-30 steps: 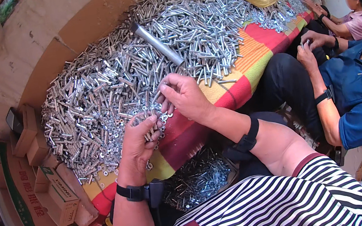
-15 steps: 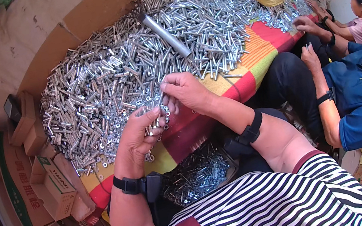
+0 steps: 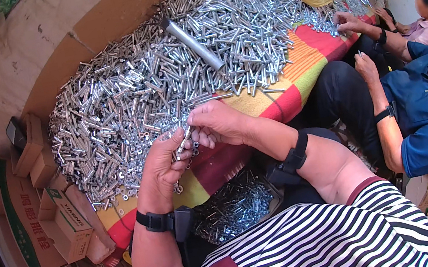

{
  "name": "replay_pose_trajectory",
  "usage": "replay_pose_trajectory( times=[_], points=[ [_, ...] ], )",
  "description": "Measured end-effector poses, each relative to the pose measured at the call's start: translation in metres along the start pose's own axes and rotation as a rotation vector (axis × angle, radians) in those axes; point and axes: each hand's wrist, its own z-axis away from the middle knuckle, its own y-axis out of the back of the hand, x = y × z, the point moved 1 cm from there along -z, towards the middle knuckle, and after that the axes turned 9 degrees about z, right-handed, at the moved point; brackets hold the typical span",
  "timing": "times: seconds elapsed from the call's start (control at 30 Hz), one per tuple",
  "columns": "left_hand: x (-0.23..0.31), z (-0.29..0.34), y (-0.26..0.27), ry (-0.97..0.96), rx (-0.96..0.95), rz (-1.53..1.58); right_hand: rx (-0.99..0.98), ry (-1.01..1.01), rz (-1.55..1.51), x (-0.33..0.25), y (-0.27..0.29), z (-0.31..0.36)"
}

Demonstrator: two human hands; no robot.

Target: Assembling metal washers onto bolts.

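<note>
Right hand drops to meet the left over a bolt

The right hand [image 3: 218,124] has shifted toward 6 o'clock over the last half second, and its fingertips are now beside the left hand [image 3: 163,160]. The bolt [image 3: 184,142] lies between them, slanting from 7 to 1 o'clock. The left hand's thumb and fingers are clamped on it; the right's are drawn together at its upper end, but I cannot tell whether they grip it. That suggests both hands are now working on one piece.

Loose washers [image 3: 138,153] lie at 9 to 10 o'clock from the left hand, the pile [image 3: 171,78] spreads from 10 to 1, and the tube [image 3: 193,45] rests on it at 12. At 2 o'clock from the right hand, a co-worker's hand [image 3: 349,23] has reached out to the pile's far end.
</note>
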Motion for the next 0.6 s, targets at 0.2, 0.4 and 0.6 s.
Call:
replay_pose_trajectory(
  times=[0.2,0.4,0.6],
  points=[
    [0.001,-0.004,0.007,-0.024,0.063,0.04,0.097,0.029,0.043,-0.003,-0.006,0.002],
    [0.001,-0.005,0.005,-0.062,0.067,0.012,0.056,0.04,-0.042,-0.005,-0.011,0.004],
    [0.003,-0.002,0.004,-0.146,0.099,0.352,0.214,0.272,0.018,-0.009,-0.02,0.005]
  ],
)
